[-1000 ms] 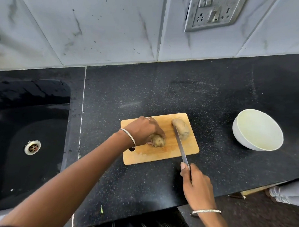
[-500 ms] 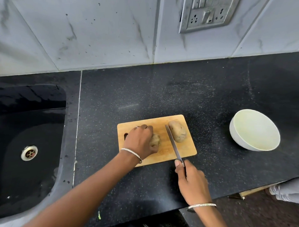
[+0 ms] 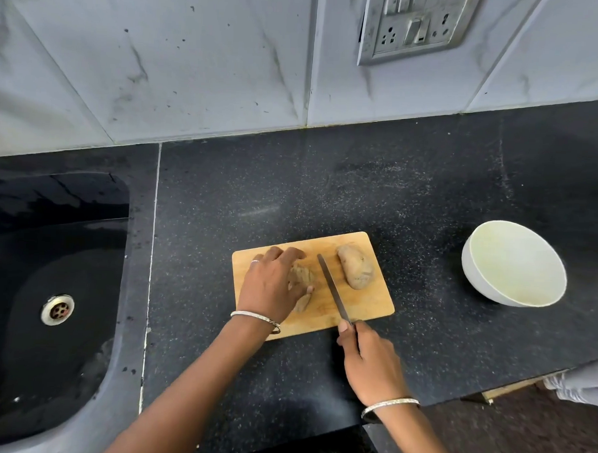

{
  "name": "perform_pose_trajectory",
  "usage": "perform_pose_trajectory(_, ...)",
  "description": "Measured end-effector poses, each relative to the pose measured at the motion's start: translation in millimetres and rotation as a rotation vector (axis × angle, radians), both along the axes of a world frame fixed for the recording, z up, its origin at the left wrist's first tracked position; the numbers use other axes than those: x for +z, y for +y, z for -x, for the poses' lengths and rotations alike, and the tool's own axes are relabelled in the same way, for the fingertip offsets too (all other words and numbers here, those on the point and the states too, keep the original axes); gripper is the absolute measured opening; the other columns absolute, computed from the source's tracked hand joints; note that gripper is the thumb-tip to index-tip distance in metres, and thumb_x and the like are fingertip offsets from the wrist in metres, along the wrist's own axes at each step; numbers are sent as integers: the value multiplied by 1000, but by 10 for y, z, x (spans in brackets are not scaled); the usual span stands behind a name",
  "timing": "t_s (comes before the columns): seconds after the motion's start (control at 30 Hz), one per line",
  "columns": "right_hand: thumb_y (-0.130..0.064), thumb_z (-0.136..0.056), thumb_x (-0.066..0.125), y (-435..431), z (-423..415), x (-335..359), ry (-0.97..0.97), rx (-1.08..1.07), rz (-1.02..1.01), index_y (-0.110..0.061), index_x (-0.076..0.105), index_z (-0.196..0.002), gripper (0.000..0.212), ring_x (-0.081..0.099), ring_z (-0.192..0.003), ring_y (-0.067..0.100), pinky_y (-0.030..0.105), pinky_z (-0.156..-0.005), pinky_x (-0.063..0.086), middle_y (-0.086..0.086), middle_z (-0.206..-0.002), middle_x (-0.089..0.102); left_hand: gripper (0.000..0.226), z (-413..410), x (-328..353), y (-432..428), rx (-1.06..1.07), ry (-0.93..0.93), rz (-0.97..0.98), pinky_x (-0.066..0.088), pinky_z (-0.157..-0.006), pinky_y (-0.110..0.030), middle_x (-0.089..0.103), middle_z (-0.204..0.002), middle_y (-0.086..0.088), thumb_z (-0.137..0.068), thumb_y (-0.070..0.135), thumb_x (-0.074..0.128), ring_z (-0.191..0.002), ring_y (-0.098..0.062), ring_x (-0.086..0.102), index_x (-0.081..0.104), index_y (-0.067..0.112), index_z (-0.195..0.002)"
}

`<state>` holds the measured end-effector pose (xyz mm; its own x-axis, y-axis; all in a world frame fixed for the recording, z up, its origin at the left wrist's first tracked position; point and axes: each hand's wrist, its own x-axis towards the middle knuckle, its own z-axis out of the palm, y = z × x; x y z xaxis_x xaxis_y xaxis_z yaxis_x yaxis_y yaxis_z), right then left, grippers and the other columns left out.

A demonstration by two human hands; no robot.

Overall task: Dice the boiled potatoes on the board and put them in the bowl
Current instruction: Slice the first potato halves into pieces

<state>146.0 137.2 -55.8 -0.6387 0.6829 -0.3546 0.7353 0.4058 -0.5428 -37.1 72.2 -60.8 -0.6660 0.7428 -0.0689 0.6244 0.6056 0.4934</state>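
Note:
A small wooden cutting board [image 3: 369,304] lies on the black counter. On its left part my left hand [image 3: 271,283] holds a brown potato [image 3: 302,276], fingers curled over it, so most of it is hidden. A second, whole potato [image 3: 355,271] lies free on the board's right part. My right hand [image 3: 367,363] grips the handle of a knife [image 3: 332,289]; the blade stretches across the board between the two potatoes, touching neither that I can see. An empty white bowl [image 3: 515,266] stands to the right of the board.
A black sink [image 3: 48,284] with a metal drain [image 3: 57,310] takes up the left side. Tiled wall with a switch and socket plate [image 3: 416,26] runs behind. The counter's front edge falls away at the lower right, where pale cloth [image 3: 585,386] shows.
My left hand slid the small potato toward the board's left side and covers more of it. The knife blade moved left off the big potato into the gap between the two.

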Motion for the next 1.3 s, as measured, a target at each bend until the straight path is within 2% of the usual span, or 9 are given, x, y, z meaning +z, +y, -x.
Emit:
perform_pose_trajectory(0.1, -43, -103, 28, -24, 49, -4, 12, 20, 29, -18, 59, -99, 40, 62, -92, 27, 40, -75, 47, 0, -92, 68, 41, 84, -28, 8, -127, -41, -43, 47, -86, -30, 60, -114, 13, -77, 31, 77, -102, -15, 56, 62, 39, -114)
perform_pose_trajectory(0.33, -40, -104, 29, -97, 213, -9, 34, 6, 84, -15, 58, -97, 38, 61, -93, 28, 39, -74, 45, 3, -93, 67, 26, 77, -38, 48, -66, -66, -56, 52, -76, -30, 65, -98, 15, -75, 34, 78, -90, -10, 58, 69, 40, -98)
perform_pose_trajectory(0.43, -41, -104, 28, -70, 243, 16, 36, 3, 72, -15, 58, -98, 40, 61, -91, 29, 39, -76, 46, 4, -91, 67, 23, 43, -24, 46, -24, -79, -86, 50, -77, -29, 68, -99, 15, -75, 39, 78, -92, -10, 58, 71, 38, -97)
perform_pose_trajectory(0.57, -42, -104, 29, -21, 222, 57, 56, -17, 76, -15, 60, -94, 43, 61, -84, 26, 40, -76, 48, 3, -83, 65, 20, -34, 9, 60, 57, -61, -94, 44, -74, -25, 70, -98, 15, -76, 35, 77, -93, -12, 59, 73, 36, -96)
perform_pose_trajectory(0.73, -41, -104, 27, -47, 227, 89, 39, 2, 82, -15, 60, -91, 44, 61, -83, 23, 35, -70, 44, -2, -80, 63, 22, -100, 52, 80, 136, -97, -79, 49, -77, -30, 71, -96, 15, -77, 33, 76, -92, -15, 61, 72, 35, -99)
perform_pose_trajectory(0.87, -40, -104, 27, -77, 251, 54, 31, 19, 39, -20, 51, -86, 36, 60, -81, 29, 37, -67, 43, 4, -80, 62, 22, -104, 68, 80, 138, -105, -61, 50, -76, -30, 72, -96, 14, -78, 34, 74, -89, -16, 62, 72, 34, -101)
perform_pose_trajectory(1.07, -39, -104, 28, -98, 269, 25, 32, 37, 24, -21, 44, -82, 33, 59, -77, 32, 34, -62, 36, -1, -72, 51, 22, -94, 80, 86, 116, -90, -40, 50, -77, -32, 72, -97, 12, -81, 33, 72, -89, -18, 62, 72, 32, -103)
perform_pose_trajectory(1.17, -39, -104, 28, -100, 313, 23, 32, 40, 18, -20, 43, -79, 35, 50, -69, 28, 34, -63, 37, -5, -68, 45, 22, -87, 81, 76, 100, -75, -29, 50, -76, -32, 72, -98, 11, -82, 33, 71, -89, -18, 62, 72, 32, -104)
perform_pose_trajectory(1.3, -39, -104, 28, -99, 323, 39, 13, 23, 22, -19, 43, -80, 34, 56, -79, 33, 35, -65, 39, -3, -71, 45, 21, -59, 105, 85, 88, -85, -8, 52, -74, -31, 73, -93, 11, -81, 35, 72, -85, -17, 64, 72, 33, -102)
